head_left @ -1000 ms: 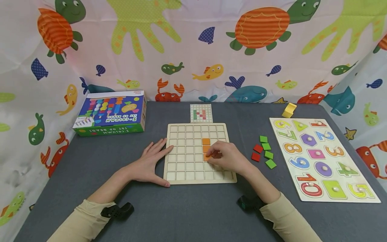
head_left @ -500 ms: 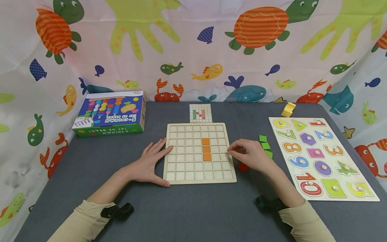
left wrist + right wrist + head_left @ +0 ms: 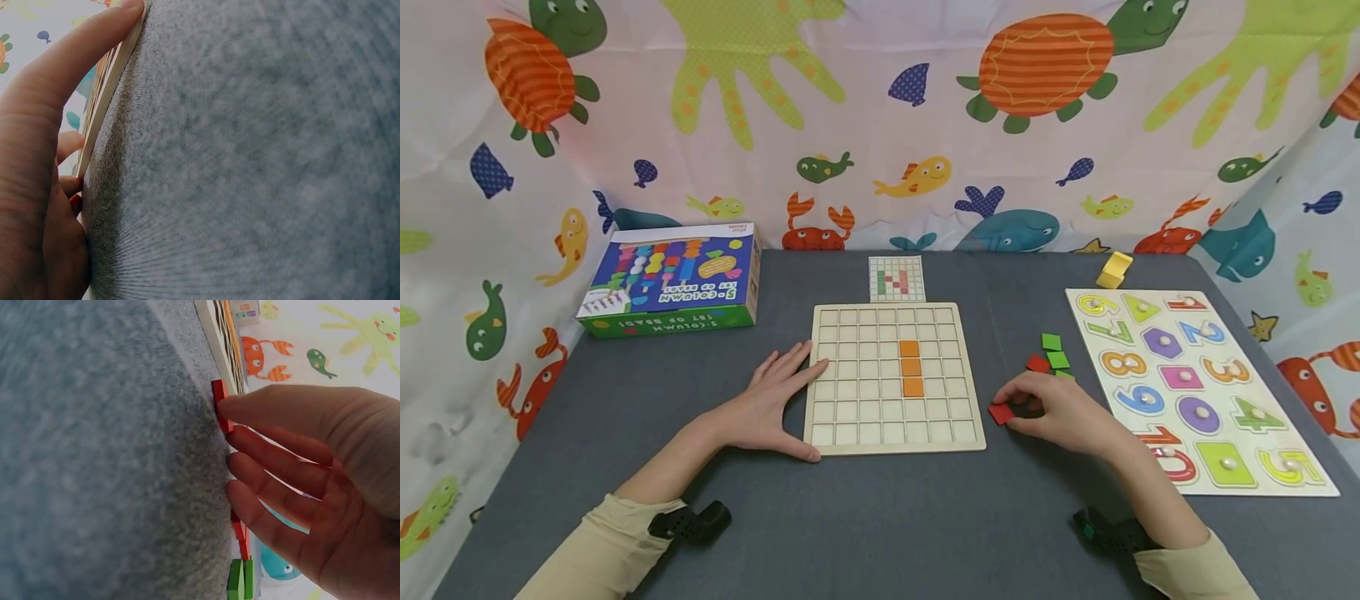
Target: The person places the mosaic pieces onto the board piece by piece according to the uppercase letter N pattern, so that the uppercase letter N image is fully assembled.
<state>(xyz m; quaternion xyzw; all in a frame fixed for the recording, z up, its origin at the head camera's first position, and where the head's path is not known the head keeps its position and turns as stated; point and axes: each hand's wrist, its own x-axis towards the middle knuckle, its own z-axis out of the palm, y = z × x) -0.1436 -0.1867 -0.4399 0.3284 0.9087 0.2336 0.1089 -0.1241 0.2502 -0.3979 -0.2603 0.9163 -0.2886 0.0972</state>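
My left hand (image 3: 775,396) rests with fingers spread against the left side of the wooden grid board (image 3: 859,412); in the left wrist view, the thumb (image 3: 81,50) lies along the board's edge. Three orange square tiles (image 3: 911,367) sit in one column of the grid. Right of the board, my right hand (image 3: 1060,408) pinches a small red tile (image 3: 1000,414) between thumb and forefinger, low at the table. The right wrist view has the thumb on that red tile's face, with the other fingers loosely bent.
Another red tile (image 3: 1037,363) and several green tiles (image 3: 1051,342) lie beyond my right hand. A pattern card (image 3: 897,279) touches the board's far edge. A number puzzle (image 3: 1165,379) and yellow pieces (image 3: 1114,271) are at the right, a bead-set box (image 3: 670,279) at the back left.
My right hand has left the orange tiles on the board and moved right and toward me, onto the red tile. The left hand has stayed on the board.
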